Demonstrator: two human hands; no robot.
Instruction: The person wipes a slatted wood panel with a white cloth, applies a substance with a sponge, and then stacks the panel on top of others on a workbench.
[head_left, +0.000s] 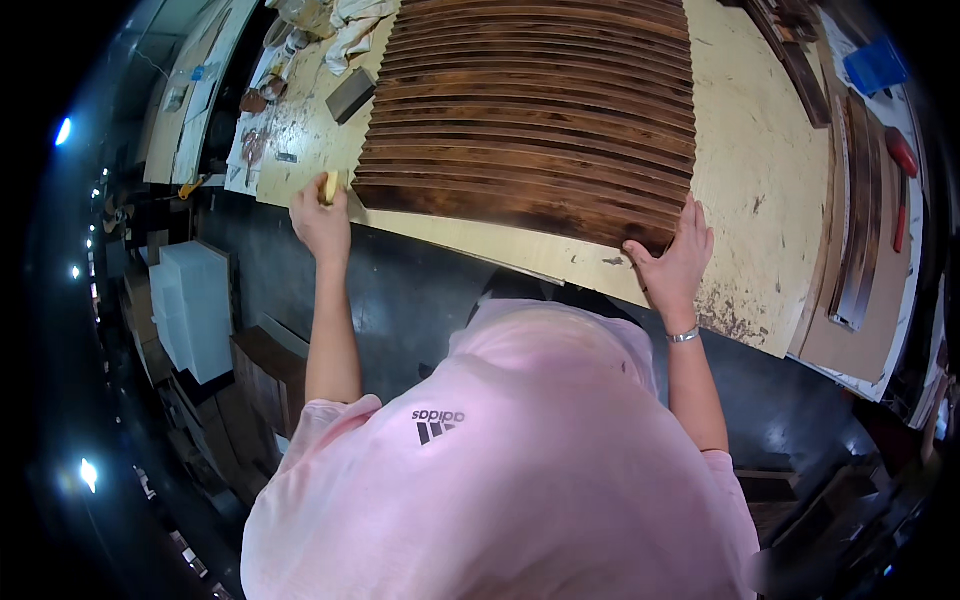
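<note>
A row of dark brown stained wooden slats (pixel 530 110) lies closely packed on the pale yellow worktable, running left to right. My left hand (pixel 322 222), just off the slats' front left corner, pinches a small yellow sponge-like block (pixel 331 187) between thumb and fingers. The block stands apart from the wood, over the table's edge. At the front right corner, my right hand (pixel 677 252) rests against the slats, its thumb along the nearest slat and its fingers stretched out along the ends. A metal band circles my right wrist.
On the worktable (pixel 755 190), a dark rectangular block (pixel 351 96) sits left of the slats, near a crumpled pale cloth (pixel 352 30). Loose dark strips (pixel 858 215), a red-handled tool (pixel 901 155) and a blue container (pixel 875 67) are at right. White blocks (pixel 192 310) stand at lower left.
</note>
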